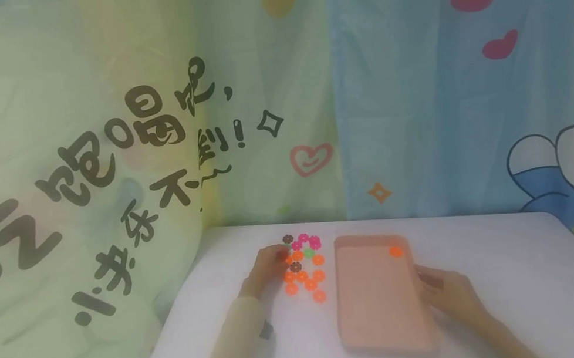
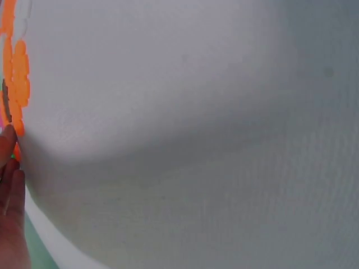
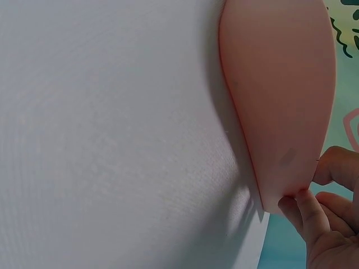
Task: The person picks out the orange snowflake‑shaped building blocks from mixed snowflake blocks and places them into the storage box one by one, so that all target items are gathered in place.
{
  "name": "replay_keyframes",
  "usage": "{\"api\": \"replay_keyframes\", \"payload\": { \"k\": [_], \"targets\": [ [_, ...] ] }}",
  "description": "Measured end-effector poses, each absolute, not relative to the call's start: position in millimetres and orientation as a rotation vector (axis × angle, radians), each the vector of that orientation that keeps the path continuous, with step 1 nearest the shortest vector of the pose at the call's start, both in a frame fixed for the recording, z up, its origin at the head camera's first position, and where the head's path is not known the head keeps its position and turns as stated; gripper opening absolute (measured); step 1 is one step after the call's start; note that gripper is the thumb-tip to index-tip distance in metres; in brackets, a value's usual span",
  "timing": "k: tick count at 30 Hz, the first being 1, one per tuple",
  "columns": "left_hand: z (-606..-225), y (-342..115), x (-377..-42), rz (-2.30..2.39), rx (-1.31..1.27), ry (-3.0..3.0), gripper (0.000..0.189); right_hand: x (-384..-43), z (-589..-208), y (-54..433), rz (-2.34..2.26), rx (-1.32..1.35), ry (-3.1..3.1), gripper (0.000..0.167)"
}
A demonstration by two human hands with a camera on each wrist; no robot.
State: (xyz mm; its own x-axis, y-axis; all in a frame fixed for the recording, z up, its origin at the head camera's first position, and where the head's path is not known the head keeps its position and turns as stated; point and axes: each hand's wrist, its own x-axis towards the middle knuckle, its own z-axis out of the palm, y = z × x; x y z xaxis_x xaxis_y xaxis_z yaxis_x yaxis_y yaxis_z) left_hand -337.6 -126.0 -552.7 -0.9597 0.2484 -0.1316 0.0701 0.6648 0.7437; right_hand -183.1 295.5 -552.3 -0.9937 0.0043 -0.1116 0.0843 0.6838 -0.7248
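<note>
Tray and flowers

The counter (image 1: 306, 348) carried a light-looking, stiff tray (image 1: 375, 302), pinched at its side by the right hand (image 1: 451, 291). The left hand (image 1: 267, 267) was narrow at probably light flower pieces (image 1: 302, 276) beside it, best taken by edges; its hold was unclear.

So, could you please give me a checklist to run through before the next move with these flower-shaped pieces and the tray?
1. Tray held: ok; the right hand grips its right edge.
2. Room in the tray: ok; one orange piece shows, near the far right corner.
3. Left hand at the loose pieces: ok; it is at their left side.
4. Piece secure in the left hand's fingers: cannot tell; the fingertips are partly hidden among the pieces.
5. Loose pieces sorted by colour: not ok; a brown piece lies among orange ones.
</note>
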Motion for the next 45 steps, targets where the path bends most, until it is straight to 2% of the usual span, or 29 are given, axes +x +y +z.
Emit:
{"api": "replay_keyframes", "payload": {
  "k": [7, 15, 19, 24, 32, 39, 41, 45],
  "targets": [
    [-551, -122, -344, 1.034, 0.368, 2.747, 0.045, -181, -547, 294, -1.202, 0.065, 2.807, 0.069],
    [-550, -119, -349, 0.920, 0.398, 2.815, 0.056, -183, -552, 297, -1.226, 0.080, 2.778, 0.072],
    [-548, -117, -349, 1.029, 0.449, 2.815, 0.057, -183, -551, 297, -1.247, 0.087, 2.761, 0.071],
    [-540, -110, -351, 1.203, 0.670, 2.805, 0.055, -181, -549, 296, -1.260, 0.082, 2.762, 0.074],
    [-513, -84, -354, 1.273, 0.819, 2.797, 0.044, -179, -546, 293, -1.215, 0.083, 2.793, 0.074],
    [-489, -52, -333, 1.578, 0.315, 2.421, 0.042, -176, -537, 286, -1.209, 0.129, 2.770, 0.071],
    [-488, -40, -333, 1.567, 0.359, 2.456, 0.037, -175, -533, 284, -1.215, 0.156, 2.747, 0.073],
    [-488, -10, -346, 1.490, 0.766, 2.640, 0.024, -173, -527, 281, -1.212, 0.189, 2.727, 0.073]
  ]
}}
